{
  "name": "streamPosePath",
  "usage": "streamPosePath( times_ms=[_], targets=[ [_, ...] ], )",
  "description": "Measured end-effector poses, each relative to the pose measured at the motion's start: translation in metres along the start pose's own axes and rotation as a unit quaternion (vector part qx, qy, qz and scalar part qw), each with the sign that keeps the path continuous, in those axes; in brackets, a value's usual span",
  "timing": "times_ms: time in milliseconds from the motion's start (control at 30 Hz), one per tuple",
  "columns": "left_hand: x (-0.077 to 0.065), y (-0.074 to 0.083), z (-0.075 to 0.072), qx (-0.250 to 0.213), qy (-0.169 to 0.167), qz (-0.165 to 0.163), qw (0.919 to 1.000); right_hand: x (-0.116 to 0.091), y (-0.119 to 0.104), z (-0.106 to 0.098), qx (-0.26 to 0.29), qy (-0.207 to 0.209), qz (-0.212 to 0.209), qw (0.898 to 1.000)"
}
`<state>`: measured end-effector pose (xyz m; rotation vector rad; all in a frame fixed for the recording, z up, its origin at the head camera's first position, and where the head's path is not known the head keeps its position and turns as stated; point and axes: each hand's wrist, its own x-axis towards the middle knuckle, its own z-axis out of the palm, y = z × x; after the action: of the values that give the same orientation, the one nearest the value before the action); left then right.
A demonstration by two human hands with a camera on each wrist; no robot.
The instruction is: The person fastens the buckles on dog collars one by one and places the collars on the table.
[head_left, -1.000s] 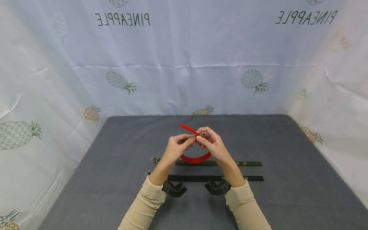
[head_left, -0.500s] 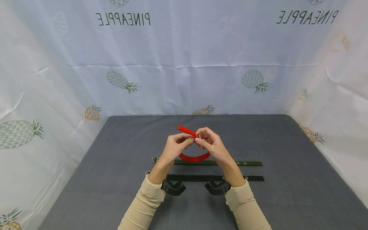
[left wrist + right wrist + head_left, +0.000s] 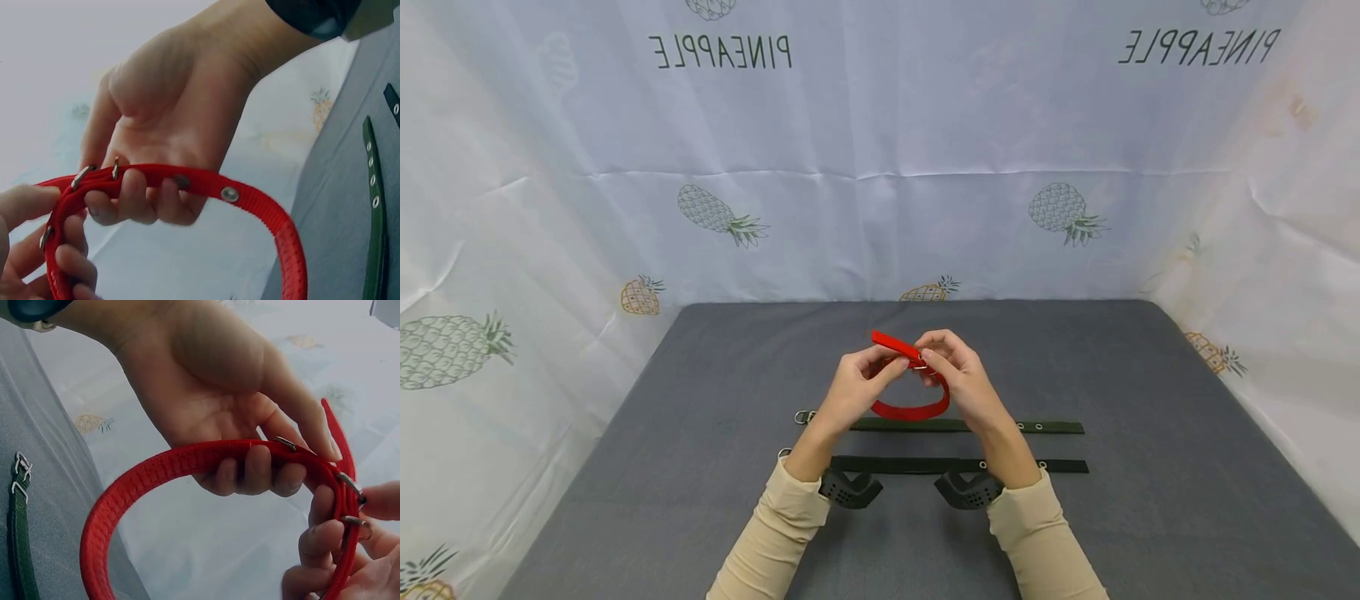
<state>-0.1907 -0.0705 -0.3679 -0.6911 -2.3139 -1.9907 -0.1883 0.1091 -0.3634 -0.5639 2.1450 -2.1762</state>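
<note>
A red collar (image 3: 912, 412) is bent into a loop above the table, between both hands. Its free end (image 3: 891, 342) passes through the metal buckle (image 3: 351, 487) and sticks out to the upper left in the head view. My left hand (image 3: 853, 390) pinches the band on the buckle's left, its fingers curled under the strap near the D-ring (image 3: 115, 169). On the other side, my right hand (image 3: 964, 379) grips the strap, thumb close by the buckle. Metal eyelets (image 3: 230, 194) show along the band.
A dark green collar (image 3: 1052, 427) lies across the grey table (image 3: 700, 517) beneath the hands, with a black collar (image 3: 910, 465) nearer the person. Both are partly hidden by the forearms. A white pineapple-print curtain (image 3: 880, 233) hangs behind and at the sides.
The red collar's buckle has turned into the head camera's view, and the free end now shows its flat face. My right thumb has shifted slightly right; both hands stay in nearly the same place.
</note>
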Motion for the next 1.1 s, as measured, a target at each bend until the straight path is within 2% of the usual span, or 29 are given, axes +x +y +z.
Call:
streamPosePath(
  times_ms=[167, 433, 667, 967, 1100],
  targets=[
    [0.000, 0.000, -0.003, -0.004, -0.020, 0.000, 0.9998, 0.000, 0.001, -0.003, 0.004, -0.005, -0.013, 1.000],
    [0.001, -0.005, -0.007, -0.003, -0.010, 0.019, 0.9998, 0.002, 0.002, -0.006, 0.048, 0.018, 0.001, 0.999],
    [0.001, -0.006, -0.006, -0.005, -0.008, 0.032, 0.9995, 0.002, -0.002, -0.009, 0.081, 0.021, 0.028, 0.996],
    [0.001, -0.005, -0.004, -0.003, -0.007, 0.057, 0.9984, -0.002, -0.006, -0.017, 0.021, 0.007, 0.034, 0.999],
    [0.000, -0.002, -0.004, 0.008, 0.006, 0.065, 0.9978, -0.002, -0.007, -0.021, 0.022, -0.007, 0.046, 0.999]
  ],
)
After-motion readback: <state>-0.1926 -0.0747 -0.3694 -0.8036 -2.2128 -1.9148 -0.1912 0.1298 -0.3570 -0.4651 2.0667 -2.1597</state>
